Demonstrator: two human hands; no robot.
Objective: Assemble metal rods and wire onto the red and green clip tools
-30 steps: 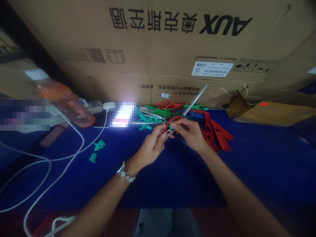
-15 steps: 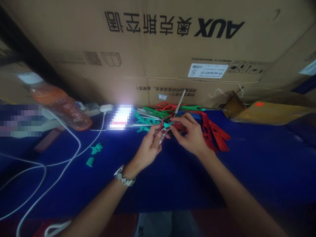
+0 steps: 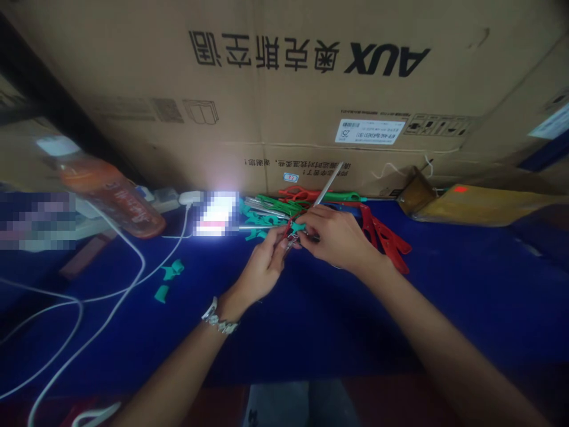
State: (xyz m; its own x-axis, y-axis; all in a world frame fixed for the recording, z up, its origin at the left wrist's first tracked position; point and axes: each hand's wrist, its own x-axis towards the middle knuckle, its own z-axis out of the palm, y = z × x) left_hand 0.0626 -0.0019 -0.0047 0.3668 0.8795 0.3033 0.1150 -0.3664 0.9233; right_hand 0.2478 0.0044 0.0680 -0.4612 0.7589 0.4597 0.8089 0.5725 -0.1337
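Observation:
Both my hands meet over the blue tabletop, fingertips nearly together. My left hand (image 3: 262, 262) is closed in a pinch on some thin red and white strands (image 3: 291, 231), whose exact kind I cannot make out. Opposite it, my right hand (image 3: 334, 238) has its thumb and fingers pressed round a small teal plastic piece (image 3: 297, 227). A pale, straight rod (image 3: 328, 185) slants up from behind my right hand; whether it is held is hidden. Just beyond lie green plastic pieces (image 3: 278, 204) in a pile, and red plastic clip-like pieces (image 3: 389, 240) lie to the right.
A cardboard box (image 3: 284, 77) stands upright behind the pile. At left are an orange drink bottle (image 3: 111, 193), a bright blurred screen (image 3: 217, 213), white cables (image 3: 133, 284) and loose teal pieces (image 3: 172, 270). A yellow packet (image 3: 480, 198) lies at the back right.
My right hand has moved slightly left and lower, closing in on my left fingers and covering more of the teal piece. The rod now tilts further to the right.

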